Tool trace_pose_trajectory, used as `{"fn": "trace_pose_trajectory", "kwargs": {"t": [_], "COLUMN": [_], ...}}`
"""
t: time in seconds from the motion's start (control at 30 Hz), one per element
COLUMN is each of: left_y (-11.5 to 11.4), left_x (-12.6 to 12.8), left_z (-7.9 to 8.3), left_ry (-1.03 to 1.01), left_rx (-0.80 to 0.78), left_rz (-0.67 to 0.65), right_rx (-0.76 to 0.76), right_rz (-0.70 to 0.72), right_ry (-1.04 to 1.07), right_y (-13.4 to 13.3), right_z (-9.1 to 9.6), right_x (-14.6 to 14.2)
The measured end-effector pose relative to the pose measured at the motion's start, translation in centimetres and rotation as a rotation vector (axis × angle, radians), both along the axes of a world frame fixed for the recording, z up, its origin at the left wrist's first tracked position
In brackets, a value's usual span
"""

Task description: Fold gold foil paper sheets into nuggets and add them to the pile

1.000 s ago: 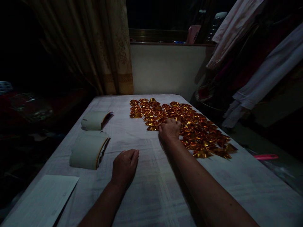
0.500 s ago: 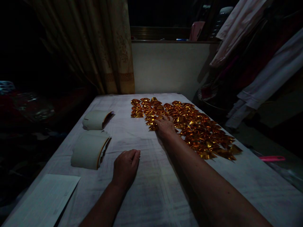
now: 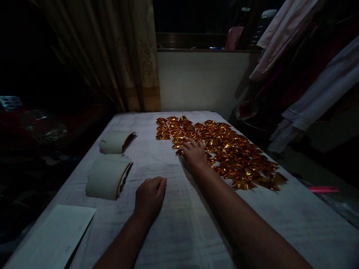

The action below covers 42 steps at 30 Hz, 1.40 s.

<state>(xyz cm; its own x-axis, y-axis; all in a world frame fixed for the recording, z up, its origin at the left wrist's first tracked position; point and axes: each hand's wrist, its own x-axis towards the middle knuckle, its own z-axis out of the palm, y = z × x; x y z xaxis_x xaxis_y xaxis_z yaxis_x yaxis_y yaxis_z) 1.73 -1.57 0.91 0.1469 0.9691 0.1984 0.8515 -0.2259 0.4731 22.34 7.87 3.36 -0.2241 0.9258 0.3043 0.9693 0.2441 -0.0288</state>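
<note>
Several folded gold foil pieces [image 3: 224,149] lie spread in rows across the far right of a white-covered table [image 3: 179,220]. My right hand [image 3: 194,154] rests palm down on the near left edge of that spread, fingers stretched out over the foil pieces. My left hand [image 3: 149,197] lies on the cloth nearer to me, fingers loosely curled and together, holding nothing that I can see. Two curled stacks of pale paper with gold undersides [image 3: 108,177] [image 3: 115,142] sit to the left of my hands.
A white sheet [image 3: 53,239] lies at the near left corner of the table. A curtain [image 3: 112,56] hangs behind the table, with a low white wall beside it. Clothes [image 3: 308,74] hang at the right. A pink object [image 3: 322,189] lies off the table's right side.
My right hand has slid left along the gold pieces and its fingers have spread flat from a curled pose. My left hand has stayed put.
</note>
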Motion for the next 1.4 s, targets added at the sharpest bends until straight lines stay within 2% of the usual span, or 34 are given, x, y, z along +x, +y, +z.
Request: {"fn": "trace_pose_trajectory", "kwargs": {"t": [0.1, 0.2, 0.3, 0.43, 0.57, 0.93, 1.1, 1.4], "left_y": [0.0, 0.0, 0.0, 0.1, 0.1, -0.2, -0.1, -0.4], "left_x": [0.0, 0.0, 0.0, 0.0, 0.0, 0.1, 0.0, -0.6], "left_z": [0.1, 0.1, 0.2, 0.2, 0.3, 0.4, 0.2, 0.1], "left_ry": [0.000, -0.004, -0.010, -0.017, -0.036, -0.088, -0.145, -0.205], "left_rx": [-0.003, -0.007, -0.014, -0.023, -0.027, -0.015, -0.024, -0.015], "left_rz": [0.002, 0.002, -0.001, 0.010, 0.018, 0.043, 0.053, -0.018], "right_rx": [0.055, 0.012, -0.054, -0.151, -0.157, -0.094, -0.074, -0.053], "right_rz": [0.080, 0.164, 0.184, 0.135, 0.116, 0.074, 0.067, 0.032], "right_ry": [0.038, 0.046, 0.057, 0.074, 0.117, 0.210, 0.223, 0.245], "right_y": [-2.2, -4.6, -6.8, -9.3, -11.1, -12.9, -13.9, -15.0], "right_z": [-0.7, -1.3, -1.6, -1.7, -1.9, -3.1, -3.0, -3.0], "right_x": [-0.9, -1.8, -2.3, -2.3, -1.9, -1.6, -1.3, -0.9]}}
